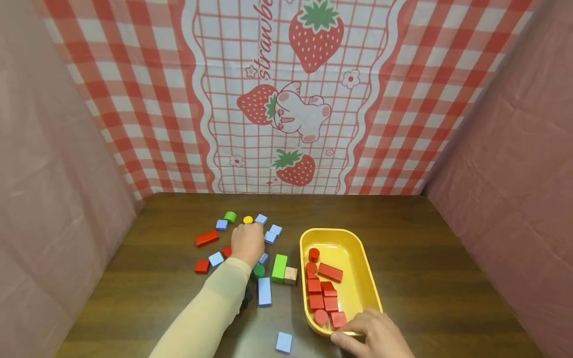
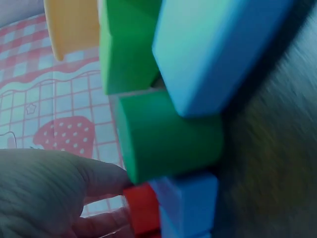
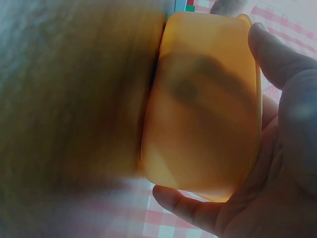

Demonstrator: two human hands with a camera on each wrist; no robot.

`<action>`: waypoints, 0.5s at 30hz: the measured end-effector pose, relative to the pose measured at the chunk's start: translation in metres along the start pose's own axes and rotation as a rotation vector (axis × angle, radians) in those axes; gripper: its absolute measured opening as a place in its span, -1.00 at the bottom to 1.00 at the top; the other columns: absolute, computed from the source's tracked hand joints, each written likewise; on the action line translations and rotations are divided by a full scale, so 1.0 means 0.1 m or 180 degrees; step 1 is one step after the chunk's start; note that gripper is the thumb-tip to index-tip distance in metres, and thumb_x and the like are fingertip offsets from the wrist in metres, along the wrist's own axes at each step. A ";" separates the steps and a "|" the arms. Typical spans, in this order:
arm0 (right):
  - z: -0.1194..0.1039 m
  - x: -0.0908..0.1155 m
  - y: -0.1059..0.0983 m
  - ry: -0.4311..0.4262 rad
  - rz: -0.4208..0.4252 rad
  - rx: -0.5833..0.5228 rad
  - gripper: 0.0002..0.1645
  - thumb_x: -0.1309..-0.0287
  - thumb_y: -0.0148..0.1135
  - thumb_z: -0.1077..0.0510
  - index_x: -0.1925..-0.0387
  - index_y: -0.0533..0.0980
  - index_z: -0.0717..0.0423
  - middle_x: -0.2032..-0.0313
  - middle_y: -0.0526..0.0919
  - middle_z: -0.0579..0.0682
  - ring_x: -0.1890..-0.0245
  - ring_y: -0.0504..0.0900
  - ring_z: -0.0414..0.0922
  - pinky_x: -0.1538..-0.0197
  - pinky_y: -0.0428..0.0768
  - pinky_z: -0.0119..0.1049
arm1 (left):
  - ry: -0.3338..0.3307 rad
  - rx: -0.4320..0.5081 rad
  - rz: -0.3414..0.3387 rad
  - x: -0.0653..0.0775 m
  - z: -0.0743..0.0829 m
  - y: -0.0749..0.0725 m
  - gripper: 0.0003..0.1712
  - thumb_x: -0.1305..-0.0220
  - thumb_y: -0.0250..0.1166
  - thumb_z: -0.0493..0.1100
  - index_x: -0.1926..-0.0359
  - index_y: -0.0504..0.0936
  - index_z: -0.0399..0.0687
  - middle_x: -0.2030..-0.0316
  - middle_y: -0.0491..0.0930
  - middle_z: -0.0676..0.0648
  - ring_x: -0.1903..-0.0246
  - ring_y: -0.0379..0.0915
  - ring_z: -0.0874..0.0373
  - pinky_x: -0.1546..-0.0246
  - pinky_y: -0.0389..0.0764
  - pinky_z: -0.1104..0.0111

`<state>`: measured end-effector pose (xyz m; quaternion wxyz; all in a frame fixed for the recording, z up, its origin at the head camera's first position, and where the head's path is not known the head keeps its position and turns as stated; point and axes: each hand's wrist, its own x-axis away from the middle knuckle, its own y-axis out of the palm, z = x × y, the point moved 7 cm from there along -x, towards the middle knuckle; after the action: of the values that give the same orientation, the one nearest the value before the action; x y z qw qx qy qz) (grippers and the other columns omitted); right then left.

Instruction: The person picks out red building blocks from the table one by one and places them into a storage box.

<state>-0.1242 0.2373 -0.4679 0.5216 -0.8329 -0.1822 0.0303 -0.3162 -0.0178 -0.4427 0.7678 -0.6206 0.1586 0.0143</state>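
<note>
Among loose blocks left of centre, my left hand (image 1: pixel 247 243) reaches down with fingers curled. In the left wrist view its thumb and fingertips pinch a red block (image 2: pixel 141 208), which the hand hides from above. A dark green cylinder (image 2: pixel 171 136) and a long blue block (image 1: pixel 264 292) lie close under that wrist. My right hand (image 1: pixel 376 333) grips the near right corner of a yellow tray (image 1: pixel 375 293), thumb and fingers spread around its wall. Several red blocks (image 1: pixel 316 301) lie inside, mostly along the left side, with a long red block (image 1: pixel 330 272) set at an angle.
Blue blocks (image 1: pixel 270 237), a red bar (image 1: pixel 206 238), a green arch-like block (image 1: pixel 230 217) and a yellow piece (image 1: pixel 248 220) surround the left hand. A light green block (image 1: pixel 279 268) and a plain wooden cube (image 1: pixel 290 275) stand left of the tray. One blue block (image 1: pixel 284 342) lies nearest.
</note>
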 end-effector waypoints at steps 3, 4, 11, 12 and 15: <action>-0.01 -0.01 0.00 0.0001 -0.0027 -0.0042 -0.52 -0.08 0.12 -0.54 0.37 0.73 -0.41 0.55 0.49 -0.49 0.40 0.37 -0.31 0.36 0.38 -0.30 | 0.0138 0.0010 0.0297 0.00 0.09 -0.12 -0.95 -0.11 0.30 -0.38 0.43 0.67 -0.20 0.48 0.68 -0.21 0.45 0.54 -0.15 0.40 0.59 0.02; -0.01 -0.01 0.00 -0.0017 -0.0025 -0.0049 -0.53 -0.08 0.12 -0.54 0.37 0.73 -0.41 0.55 0.49 -0.49 0.40 0.37 -0.31 0.37 0.38 -0.30 | 0.0184 0.0042 0.0393 0.01 0.14 -0.17 -0.94 -0.10 0.30 -0.40 0.42 0.66 -0.20 0.47 0.67 -0.21 0.43 0.54 -0.15 0.38 0.59 0.03; -0.05 0.01 -0.02 -0.0230 0.0159 0.0021 -0.56 -0.10 0.14 -0.50 0.39 0.73 -0.40 0.57 0.47 -0.51 0.45 0.35 -0.34 0.42 0.33 -0.36 | 0.0874 0.0799 0.0210 0.01 0.87 -0.40 -0.82 -0.29 0.33 -0.26 0.09 0.68 -0.03 0.05 0.52 -0.08 0.10 0.43 0.06 0.02 0.56 0.20; -0.05 0.02 -0.02 -0.0274 0.0203 0.0030 -0.58 -0.11 0.15 -0.49 0.39 0.73 -0.40 0.57 0.47 -0.51 0.45 0.35 -0.34 0.43 0.33 -0.37 | 0.1026 0.0858 0.0079 0.03 1.01 -0.37 -0.81 -0.31 0.32 -0.23 0.06 0.68 0.01 0.03 0.49 -0.05 0.09 0.41 0.11 0.03 0.57 0.24; -0.05 0.03 -0.03 -0.0346 0.0266 0.0032 -0.60 -0.13 0.16 -0.47 0.41 0.72 -0.41 0.58 0.46 -0.52 0.46 0.35 -0.35 0.44 0.33 -0.38 | 0.1388 0.0870 -0.0303 0.08 1.37 -0.22 -0.79 -0.33 0.32 -0.17 0.02 0.67 0.09 0.08 0.47 0.03 0.15 0.38 0.23 0.06 0.58 0.35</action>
<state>-0.1212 0.2348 -0.4626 0.5135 -0.8343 -0.1752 0.0982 -0.2725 0.1073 -0.3995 0.7920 -0.5062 0.2914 -0.1774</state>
